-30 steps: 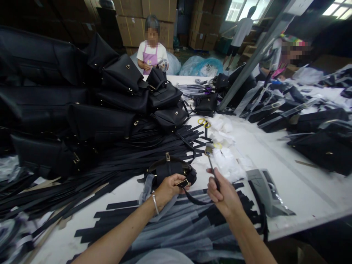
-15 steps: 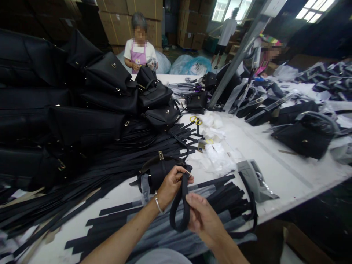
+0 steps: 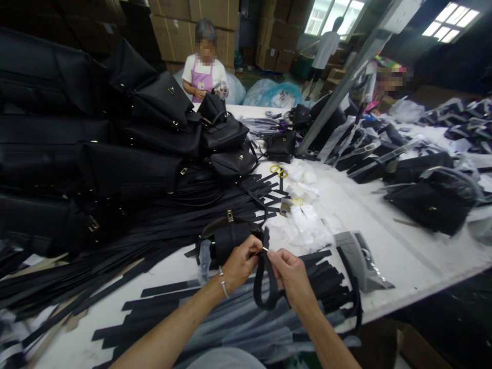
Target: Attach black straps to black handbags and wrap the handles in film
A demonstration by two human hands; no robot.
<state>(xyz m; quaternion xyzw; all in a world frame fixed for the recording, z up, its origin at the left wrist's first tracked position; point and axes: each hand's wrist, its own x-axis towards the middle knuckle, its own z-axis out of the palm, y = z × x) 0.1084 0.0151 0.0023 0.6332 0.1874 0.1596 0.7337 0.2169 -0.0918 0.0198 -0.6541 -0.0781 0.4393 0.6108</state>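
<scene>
Both hands meet at a gold-coloured metal buckle (image 3: 265, 249) on a looped black strap (image 3: 263, 294). My left hand (image 3: 240, 264), with a silver bracelet at the wrist, pinches the strap by the buckle. My right hand (image 3: 290, 274) is closed on the strap on the other side, its fingertips at the buckle. Below the hands the strap hangs in a loop. Just behind my left hand lies a small black handbag (image 3: 230, 238) with a gold clasp. Underneath, several black straps (image 3: 154, 307), partly wrapped in film, are spread over the white table (image 3: 400, 241).
Black handbags (image 3: 130, 169) are piled high on the left. Yellow-handled scissors (image 3: 279, 170) lie near white tissue (image 3: 307, 225). A grey tape dispenser (image 3: 359, 259) stands to the right. A metal post (image 3: 342, 84) rises beyond, and a co-worker (image 3: 203, 72) is across the table.
My right hand has moved up the strap to the buckle, beside my left hand. The strap's loop has swung slightly right. The whole view has shifted a little.
</scene>
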